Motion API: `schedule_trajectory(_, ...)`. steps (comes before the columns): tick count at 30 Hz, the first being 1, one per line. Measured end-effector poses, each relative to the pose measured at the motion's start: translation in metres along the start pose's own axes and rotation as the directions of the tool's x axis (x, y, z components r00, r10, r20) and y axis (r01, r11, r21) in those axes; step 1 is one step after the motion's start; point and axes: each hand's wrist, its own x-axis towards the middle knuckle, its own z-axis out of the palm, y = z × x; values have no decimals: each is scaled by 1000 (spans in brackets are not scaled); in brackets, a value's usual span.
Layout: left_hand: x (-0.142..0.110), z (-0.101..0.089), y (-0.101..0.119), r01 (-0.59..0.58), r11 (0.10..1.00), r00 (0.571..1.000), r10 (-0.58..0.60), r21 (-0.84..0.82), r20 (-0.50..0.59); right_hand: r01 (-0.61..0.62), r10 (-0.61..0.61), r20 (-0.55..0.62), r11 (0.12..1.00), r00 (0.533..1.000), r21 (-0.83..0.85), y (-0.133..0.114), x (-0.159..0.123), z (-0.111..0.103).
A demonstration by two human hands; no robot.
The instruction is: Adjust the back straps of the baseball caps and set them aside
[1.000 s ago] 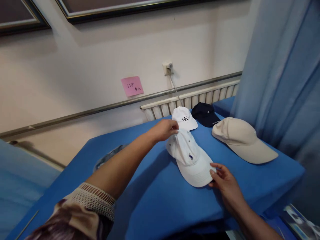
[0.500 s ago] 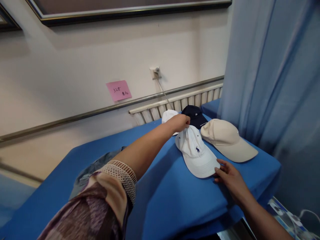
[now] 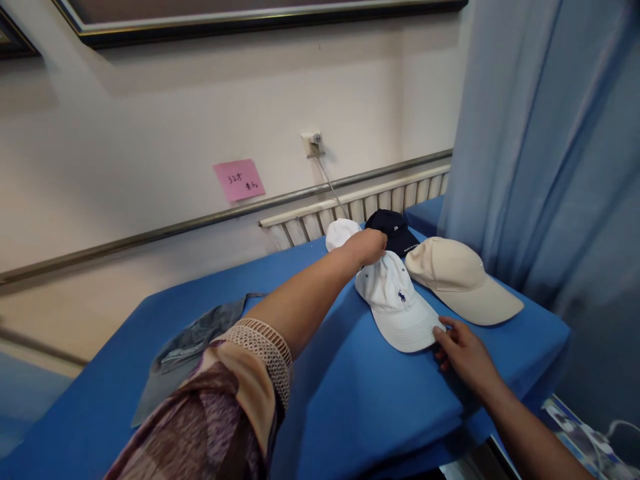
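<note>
A white baseball cap (image 3: 400,303) with a small dark polo-player emblem rests on the blue-covered table (image 3: 360,400). My left hand (image 3: 369,247) pinches the top of its crown, drawing the fabric into folds. At the brim's right corner, the thumb and fingers of my right hand (image 3: 457,347) grip the edge. A beige cap (image 3: 457,280) lies just to the right. Behind my left hand sit a black cap (image 3: 393,230) with white lettering and another white cap (image 3: 341,233), partly hidden by my forearm. A grey-blue denim cap (image 3: 193,343) lies left of my sleeve, partly covered.
Along the back wall run a metal rail (image 3: 210,220) and a white radiator (image 3: 390,200). A plug with a cord sits in the wall socket (image 3: 313,144). A pink note (image 3: 240,180) is stuck above the rail. Blue curtains (image 3: 530,133) hang at the right.
Both hands keep hold of the white cap, which has shifted only slightly. My left forearm and sleeve have moved right in the picture, uncovering more of the denim cap.
</note>
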Motion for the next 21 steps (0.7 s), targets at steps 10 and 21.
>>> schedule_trajectory(10,-168,59,-26,182,905,939,-276,-385,-205,116,-136,-118,980,984,-162,-1,-25,4)
schedule_trajectory(21,-339,95,-110,756,642,595,-755,-127,-275,499,-390,561,865,730,-47,-87,-64,183)
